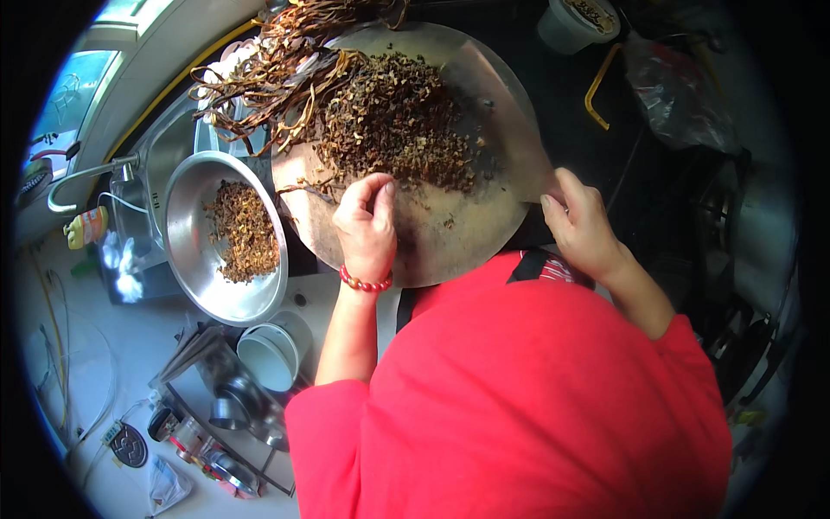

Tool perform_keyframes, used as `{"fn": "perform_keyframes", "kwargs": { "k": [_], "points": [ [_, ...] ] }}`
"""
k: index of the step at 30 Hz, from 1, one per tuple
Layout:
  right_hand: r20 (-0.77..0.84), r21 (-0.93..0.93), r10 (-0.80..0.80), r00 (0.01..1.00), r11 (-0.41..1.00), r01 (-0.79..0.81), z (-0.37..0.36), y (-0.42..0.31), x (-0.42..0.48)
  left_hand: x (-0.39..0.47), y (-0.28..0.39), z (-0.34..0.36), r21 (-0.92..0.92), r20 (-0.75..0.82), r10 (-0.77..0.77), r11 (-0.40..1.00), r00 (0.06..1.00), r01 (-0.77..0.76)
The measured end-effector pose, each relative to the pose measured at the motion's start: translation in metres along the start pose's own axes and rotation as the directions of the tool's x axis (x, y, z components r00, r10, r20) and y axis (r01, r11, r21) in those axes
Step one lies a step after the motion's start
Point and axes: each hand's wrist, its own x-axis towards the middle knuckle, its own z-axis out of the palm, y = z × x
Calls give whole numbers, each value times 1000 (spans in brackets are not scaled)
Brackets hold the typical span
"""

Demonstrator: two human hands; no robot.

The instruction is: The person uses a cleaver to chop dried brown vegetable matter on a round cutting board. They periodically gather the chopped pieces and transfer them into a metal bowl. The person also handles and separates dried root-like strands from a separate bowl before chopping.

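Note:
A heap of chopped dried brown vegetable pieces (389,117) covers much of a round cutting board (415,253). My right hand (577,220) grips the near end of a broad knife, probably a cleaver; its blade (502,123) lies over the board's right side, and the handle is hidden in my fist. At the heap's near edge, my left hand (369,224) has its fingers curled together, with nothing showing in them. Beside it lies a dark dried strip (308,188). Long dried strips (279,91) are bundled at the board's upper left.
Left of the board stands a stainless steel bowl (194,259) holding chopped pieces (243,240), near a faucet (91,175) and a yellow bottle (85,227). White containers (269,357) stand below. At upper right are a lidded tub (570,32) and a plastic bag (674,97).

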Motion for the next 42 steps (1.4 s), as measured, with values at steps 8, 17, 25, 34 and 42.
{"fn": "perform_keyframes", "kwargs": {
  "k": [8, 17, 25, 34, 42],
  "points": [
    [332, 101, -226, 916, 974, 204, 10, -11, 2, -43, -13, 12, 427, -99, 264, 882, 960, -199],
    [457, -56, -307, 835, 927, 371, 18, -5, 1, -42, -21, 13, 353, -147, 314, 902, 938, -246],
    [516, -124, -231, 825, 933, 339, 17, -5, -1, -43, -20, 12, 338, -149, 271, 918, 951, -209],
    [513, -199, -245, 823, 898, 391, 15, -14, -3, -44, -21, 11, 370, -131, 312, 896, 941, -246],
    [625, -354, -92, 775, 851, 387, 20, -32, 3, -46, -28, 15, 418, -134, 427, 843, 894, -340]
  ]
}}
